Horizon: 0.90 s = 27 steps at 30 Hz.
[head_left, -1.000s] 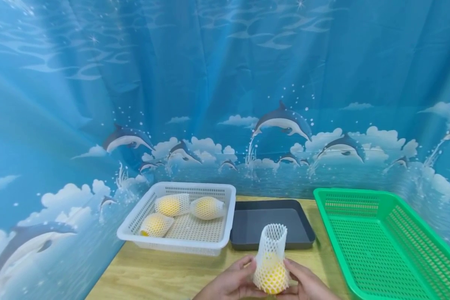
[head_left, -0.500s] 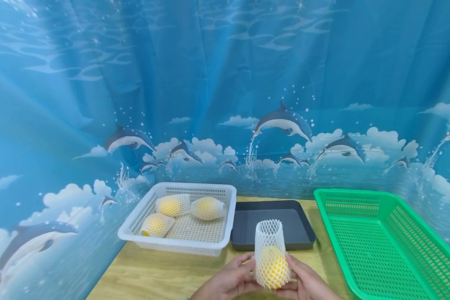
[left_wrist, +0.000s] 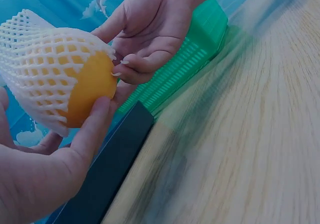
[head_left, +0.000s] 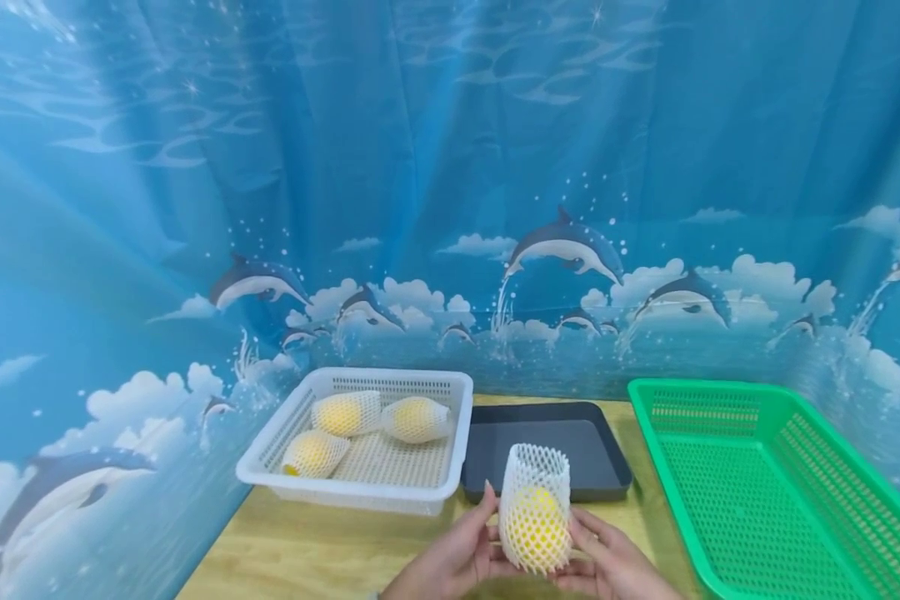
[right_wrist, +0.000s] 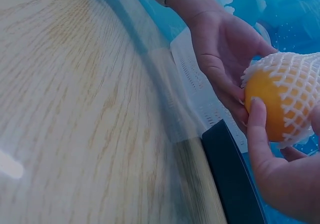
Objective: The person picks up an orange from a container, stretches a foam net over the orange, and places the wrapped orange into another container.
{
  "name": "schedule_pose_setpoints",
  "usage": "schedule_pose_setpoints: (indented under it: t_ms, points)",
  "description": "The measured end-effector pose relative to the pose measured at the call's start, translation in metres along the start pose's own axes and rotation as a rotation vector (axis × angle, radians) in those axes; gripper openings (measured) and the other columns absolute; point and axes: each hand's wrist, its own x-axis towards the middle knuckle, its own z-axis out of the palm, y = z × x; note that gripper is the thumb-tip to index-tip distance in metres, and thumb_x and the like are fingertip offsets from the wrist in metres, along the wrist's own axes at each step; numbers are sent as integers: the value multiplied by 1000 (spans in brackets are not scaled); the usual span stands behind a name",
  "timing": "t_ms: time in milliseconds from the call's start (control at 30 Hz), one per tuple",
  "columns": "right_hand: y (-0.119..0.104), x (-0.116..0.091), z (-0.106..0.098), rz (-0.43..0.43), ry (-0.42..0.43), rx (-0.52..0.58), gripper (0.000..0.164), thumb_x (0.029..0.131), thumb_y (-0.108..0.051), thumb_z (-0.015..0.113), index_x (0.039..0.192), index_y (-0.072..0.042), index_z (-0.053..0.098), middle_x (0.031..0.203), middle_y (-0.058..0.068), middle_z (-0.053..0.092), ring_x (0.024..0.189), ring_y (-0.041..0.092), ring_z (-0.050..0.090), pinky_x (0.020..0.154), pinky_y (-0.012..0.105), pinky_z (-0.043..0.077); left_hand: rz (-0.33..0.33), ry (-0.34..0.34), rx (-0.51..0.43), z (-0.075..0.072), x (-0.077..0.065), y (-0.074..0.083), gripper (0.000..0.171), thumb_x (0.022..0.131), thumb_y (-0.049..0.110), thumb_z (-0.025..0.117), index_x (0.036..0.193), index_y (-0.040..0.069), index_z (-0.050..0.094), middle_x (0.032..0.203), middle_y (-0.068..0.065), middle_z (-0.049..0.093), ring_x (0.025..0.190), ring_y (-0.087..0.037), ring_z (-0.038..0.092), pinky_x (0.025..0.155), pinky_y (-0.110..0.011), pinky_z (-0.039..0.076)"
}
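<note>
A smooth yellow-orange fruit (left_wrist: pixel 95 89) sits in a white foam net sleeve (head_left: pixel 538 467). In the head view it is held upright above the table's front, with the sleeve's loose end standing up. Both wrist views show the fruit's bare lower end poking out of the net. My left hand (head_left: pixel 461 546) holds it from the left, its thumb pointing up beside the net. From the right my right hand (head_left: pixel 607 554) grips it, thumb on the net and fingers beneath. Fingertips of both hands touch the bare skin underneath.
At the back left, a white basket (head_left: pixel 348 492) holds 3 more netted yellow fruits (head_left: pixel 416 418). A dark grey tray (head_left: pixel 555 433) lies behind my hands. The green basket (head_left: pixel 750 492) stands on the right. Behind the wooden table (head_left: pixel 307 542) hangs a blue dolphin-print curtain (head_left: pixel 450 167).
The netted fruit has shifted slightly left and tilted a little in my hands. My left thumb has lifted upward, away from the net. Baskets and tray have stayed put.
</note>
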Motion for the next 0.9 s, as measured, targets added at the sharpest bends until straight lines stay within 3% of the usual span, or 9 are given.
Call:
schedule_pose_setpoints:
  t_ms: [133, 300, 367, 500, 700, 767, 900]
  points:
    - [-3, 1, 1, -12, -6, 16, 73, 106, -33, 37, 147, 12, -3, 113, 7, 61, 99, 23, 66, 92, 39, 53, 28, 20, 15, 1, 2, 1, 75, 99, 56, 41, 149, 1, 29, 116, -15, 63, 104, -28, 64, 95, -50, 50]
    - [-5, 1, 4, 20, 0, 73, 65, 106, -38, 35, 148, 8, 17, 118, 8, 60, 104, 27, 64, 96, 43, 51, 50, 38, 43, 0, 0, -1, 64, 101, 48, 43, 144, 2, 35, 111, -12, 62, 98, -24, 65, 92, -47, 53]
    - [-7, 2, 5, 33, 7, 84, 66, 105, -44, 32, 148, 4, 16, 119, 10, 61, 107, 30, 63, 97, 45, 50, 56, 33, 49, -1, 0, -2, 58, 101, 45, 45, 140, 2, 39, 108, -10, 60, 94, -22, 65, 90, -44, 54]
    - [-7, 3, 6, 35, -2, 84, 76, 104, -52, 27, 148, 8, 9, 120, 13, 62, 111, 32, 61, 98, 46, 49, 48, 13, 60, -3, -1, -1, 51, 99, 40, 53, 135, 6, 41, 103, -5, 60, 88, -18, 66, 86, -37, 55]
    - [-9, 3, 5, 30, -36, 79, 69, 105, -50, 25, 144, 6, 27, 122, 15, 64, 110, 30, 63, 97, 44, 50, 46, -27, 68, -5, -4, -2, 49, 97, 32, 58, 136, 7, 40, 104, -6, 65, 88, -18, 68, 87, -37, 55]
    - [-9, 3, 6, 34, -20, 68, 69, 105, -50, 27, 145, 7, 24, 120, 15, 64, 109, 30, 63, 96, 43, 51, 51, -41, 61, -5, -4, -2, 48, 99, 34, 55, 136, 6, 41, 109, -8, 63, 91, -21, 68, 89, -40, 54]
    - [-9, 1, 7, 42, 24, 31, 78, 104, -48, 33, 149, 9, 3, 117, 9, 63, 105, 28, 65, 93, 40, 53, 48, -48, 23, -4, -6, 1, 54, 102, 45, 43, 138, 5, 42, 123, -20, 59, 104, -36, 64, 94, -48, 51]
